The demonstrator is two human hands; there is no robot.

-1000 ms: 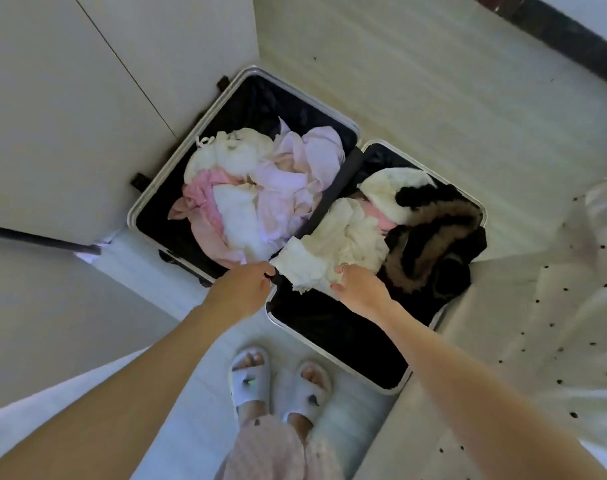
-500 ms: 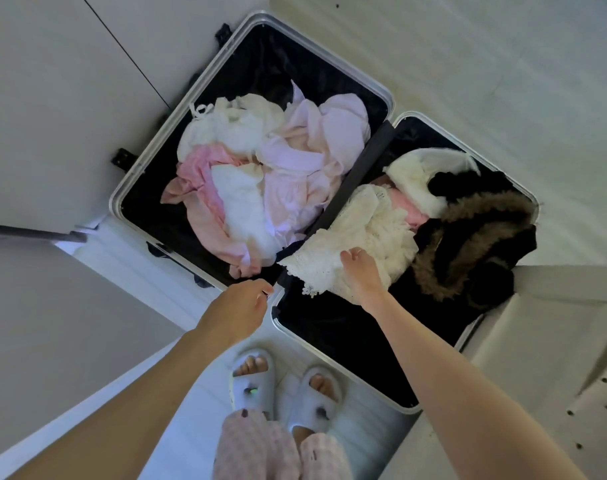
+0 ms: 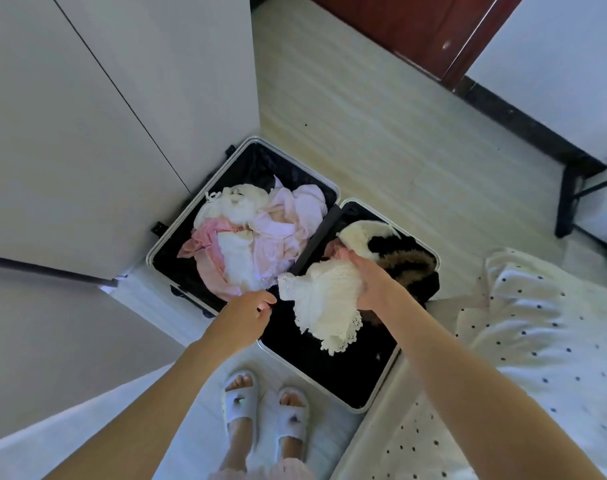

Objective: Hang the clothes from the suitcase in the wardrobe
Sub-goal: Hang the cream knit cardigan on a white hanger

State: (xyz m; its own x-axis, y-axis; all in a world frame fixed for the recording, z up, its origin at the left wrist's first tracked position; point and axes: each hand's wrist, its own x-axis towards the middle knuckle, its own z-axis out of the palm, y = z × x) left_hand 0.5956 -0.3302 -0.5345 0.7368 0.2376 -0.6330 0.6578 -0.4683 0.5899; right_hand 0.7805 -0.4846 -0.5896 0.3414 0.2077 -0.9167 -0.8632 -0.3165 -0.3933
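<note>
White Lace Garment: Handling at Lift-Out

White, lace-edged fabric is the item in hand. The white lace garment [image 3: 324, 303] hangs over the right-hand half of the open suitcase [image 3: 374, 386], clear of the dark lining below it, with its scalloped hem drooping toward the near rim.

Hand state
- The right hand [image 3: 374, 284] grips the garment along its upper right edge, fingers curled into the bunched cloth.
- The left hand [image 3: 248, 311] sits just beside the garment's left corner, fingers loosely curled with fingertips drawn together. Whether it pinches the corner or holds nothing cannot be told from this view.

Handling judgement
- The garment appears light and fully limp; it carries no shape of its own and sags from any single hold.
- The open lace trim looks prone to snagging. Keep it away from the metal rim and the centre hinge.
- Recommended hold: both shoulder seams or the neckline, one hand to each side, so the piece spreads flat for a hanger.

Surroundings
- The pink and white clothes [image 3: 257, 233] fill the left half of the case.
- A fur-trimmed dark item [image 3: 407, 263] lies in the right half behind the hand.
- The wardrobe [image 3: 98, 116] stands to the left, touching the case.
</note>
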